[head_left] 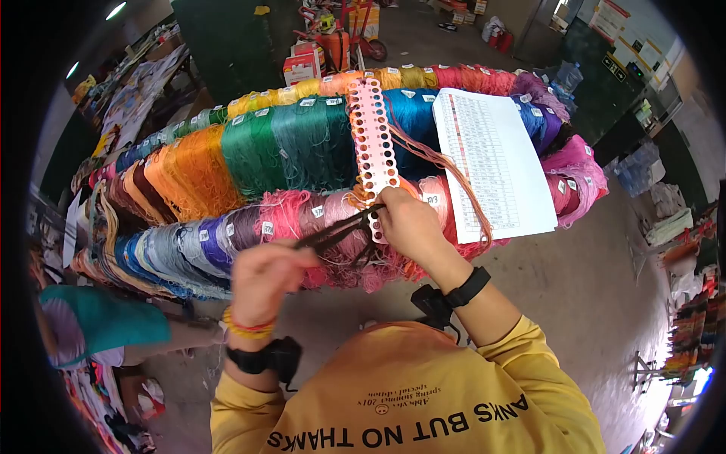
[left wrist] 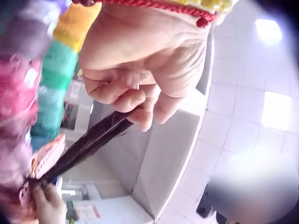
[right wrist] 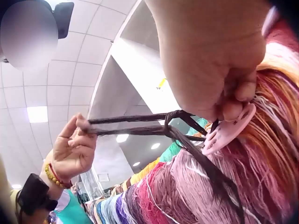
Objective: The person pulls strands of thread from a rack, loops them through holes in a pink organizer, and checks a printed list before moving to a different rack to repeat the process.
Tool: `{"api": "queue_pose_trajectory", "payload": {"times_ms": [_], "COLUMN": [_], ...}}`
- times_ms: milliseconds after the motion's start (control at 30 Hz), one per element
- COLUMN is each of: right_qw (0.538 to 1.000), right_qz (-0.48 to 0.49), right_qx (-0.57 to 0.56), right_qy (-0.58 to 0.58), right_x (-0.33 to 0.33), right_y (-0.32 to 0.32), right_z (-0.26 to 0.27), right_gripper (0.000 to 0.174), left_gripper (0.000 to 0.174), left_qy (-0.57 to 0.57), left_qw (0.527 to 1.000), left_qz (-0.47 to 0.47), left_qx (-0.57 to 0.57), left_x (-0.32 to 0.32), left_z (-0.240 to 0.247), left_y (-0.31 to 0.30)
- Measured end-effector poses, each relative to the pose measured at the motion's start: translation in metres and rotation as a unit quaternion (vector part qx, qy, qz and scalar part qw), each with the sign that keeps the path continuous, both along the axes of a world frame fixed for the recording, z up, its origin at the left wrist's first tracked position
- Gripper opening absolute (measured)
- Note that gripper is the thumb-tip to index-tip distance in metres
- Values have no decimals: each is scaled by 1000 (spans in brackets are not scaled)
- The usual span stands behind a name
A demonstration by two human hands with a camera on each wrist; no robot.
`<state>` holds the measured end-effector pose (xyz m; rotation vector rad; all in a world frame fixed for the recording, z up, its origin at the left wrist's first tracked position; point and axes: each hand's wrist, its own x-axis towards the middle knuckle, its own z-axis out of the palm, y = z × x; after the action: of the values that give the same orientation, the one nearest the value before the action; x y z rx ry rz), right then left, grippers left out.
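Note:
A pink card with two rows of holes point(head_left: 370, 136) lies over the thread bundles, and strands hang from its holes. My right hand point(head_left: 414, 223) grips its lower end, fingertips beside the knotted dark thread. Dark brown thread point(head_left: 336, 230) stretches from the card to my left hand point(head_left: 266, 280), which is blurred in the head view. In the left wrist view, the curled fingers of my left hand point(left wrist: 135, 70) pinch the dark thread point(left wrist: 88, 142). The right wrist view shows the thread point(right wrist: 140, 131) looped and knotted near the card's rounded end point(right wrist: 230, 133), under my right hand point(right wrist: 215, 65).
Rows of coloured thread bundles point(head_left: 249, 155) with small labels run across the rack. Printed sheets point(head_left: 495, 163) lie on them at the right, with reddish strands over their left edge. A person in teal point(head_left: 113, 321) is at the left. Boxes point(head_left: 302, 63) stand behind.

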<state>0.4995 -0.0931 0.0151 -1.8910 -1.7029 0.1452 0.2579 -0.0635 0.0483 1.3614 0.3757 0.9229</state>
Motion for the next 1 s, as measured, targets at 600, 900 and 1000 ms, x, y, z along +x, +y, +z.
{"api": "queue_pose_trajectory", "payload": {"times_ms": [600, 900, 1000], "right_qw": [860, 894, 911], "right_qz": [148, 72, 100], "right_qx": [-45, 111, 88], "right_qy": [487, 427, 390], "right_x": [18, 18, 27], "right_y": [-1, 9, 10], "right_z": [1, -14, -14], "right_gripper": [11, 10, 4], "left_gripper": [18, 15, 15], "left_qy": [196, 202, 195], "left_qw": [969, 978, 977], "left_qz": [107, 18, 77], "left_qx": [105, -40, 43], "left_x": [84, 92, 94], "left_z": [-55, -51, -64], "left_y": [26, 22, 28]}}
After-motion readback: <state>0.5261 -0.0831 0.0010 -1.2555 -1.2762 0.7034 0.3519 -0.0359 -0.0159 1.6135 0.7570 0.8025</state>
